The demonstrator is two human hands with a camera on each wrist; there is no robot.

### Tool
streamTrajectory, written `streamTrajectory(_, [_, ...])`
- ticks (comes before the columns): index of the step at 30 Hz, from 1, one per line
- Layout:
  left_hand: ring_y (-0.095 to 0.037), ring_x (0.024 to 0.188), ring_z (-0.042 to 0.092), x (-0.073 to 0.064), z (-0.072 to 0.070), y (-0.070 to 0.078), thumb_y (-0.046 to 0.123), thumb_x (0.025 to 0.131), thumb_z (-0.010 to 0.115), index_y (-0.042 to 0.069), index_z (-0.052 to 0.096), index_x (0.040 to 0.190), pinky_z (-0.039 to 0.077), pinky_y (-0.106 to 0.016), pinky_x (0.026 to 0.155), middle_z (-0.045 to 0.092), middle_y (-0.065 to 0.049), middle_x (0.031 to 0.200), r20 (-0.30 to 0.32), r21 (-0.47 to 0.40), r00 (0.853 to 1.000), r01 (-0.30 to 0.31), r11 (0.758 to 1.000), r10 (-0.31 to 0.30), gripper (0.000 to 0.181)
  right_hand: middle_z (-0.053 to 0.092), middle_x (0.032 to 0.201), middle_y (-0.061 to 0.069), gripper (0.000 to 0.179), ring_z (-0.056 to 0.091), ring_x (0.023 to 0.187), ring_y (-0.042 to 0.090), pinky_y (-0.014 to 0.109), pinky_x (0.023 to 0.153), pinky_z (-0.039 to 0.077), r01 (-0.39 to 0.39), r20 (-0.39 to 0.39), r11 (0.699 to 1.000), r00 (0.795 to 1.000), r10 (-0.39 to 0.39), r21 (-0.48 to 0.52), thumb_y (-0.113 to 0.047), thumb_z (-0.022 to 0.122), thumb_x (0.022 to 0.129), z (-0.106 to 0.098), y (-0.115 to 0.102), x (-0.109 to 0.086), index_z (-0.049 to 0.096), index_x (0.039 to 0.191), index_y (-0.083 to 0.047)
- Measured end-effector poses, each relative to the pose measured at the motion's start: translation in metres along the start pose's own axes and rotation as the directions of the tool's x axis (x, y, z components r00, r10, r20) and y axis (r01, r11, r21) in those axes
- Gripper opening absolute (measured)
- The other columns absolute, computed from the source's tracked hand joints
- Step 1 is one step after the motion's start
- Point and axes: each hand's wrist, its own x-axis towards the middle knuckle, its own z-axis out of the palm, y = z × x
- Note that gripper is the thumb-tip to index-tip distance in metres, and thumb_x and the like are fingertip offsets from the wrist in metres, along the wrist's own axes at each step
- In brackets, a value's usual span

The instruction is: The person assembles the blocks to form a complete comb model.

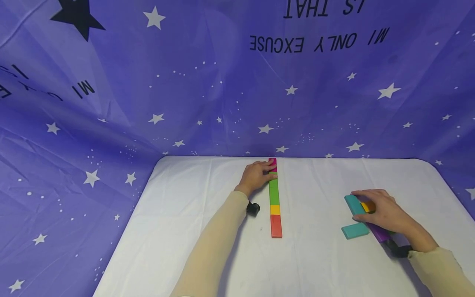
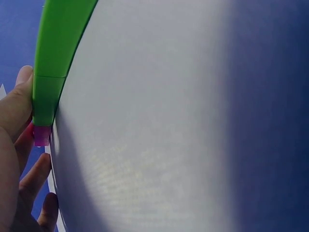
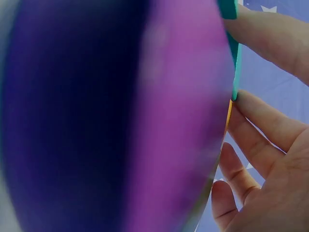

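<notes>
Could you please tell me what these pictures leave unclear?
Head: outline of the orange block, partly behind the right grip.
Head: shape of the green piece, mostly hidden by that grip.
Right wrist: surface of the purple block, blurred up close.
Left wrist: far end of the upper green block, cut by the top edge.

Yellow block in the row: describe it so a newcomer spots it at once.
On the white-covered table, find the straight row of coloured blocks with the left hand at its far end. Near the other end, the yellow block sits between a green block and the red block that finishes the row. It is the row's only yellow piece, clearly shorter than its red neighbour.
</notes>
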Motion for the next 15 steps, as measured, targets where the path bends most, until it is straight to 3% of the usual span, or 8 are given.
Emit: streamTrajectory(15, [-0.013,0.138,0.048,0.0001,-0.0005,0.0003,0.044,0.093,0.07,0.029,0.062,0.137,0.036,-0.035,0.114,0.051,0.015,0.148,-0.002,0.007,1.0,-0.005,1.0,0.005,0.047,0.056,0.128,0.03,0.081,0.036,0.123,0.05,0.069,0.091,0.034,-0.038,-0.021,0.999,0.999,0.037,-0.024,-0.046,0.086,0.077,0.0035,-0.0095,0.004,0.055,0.136,0.001])
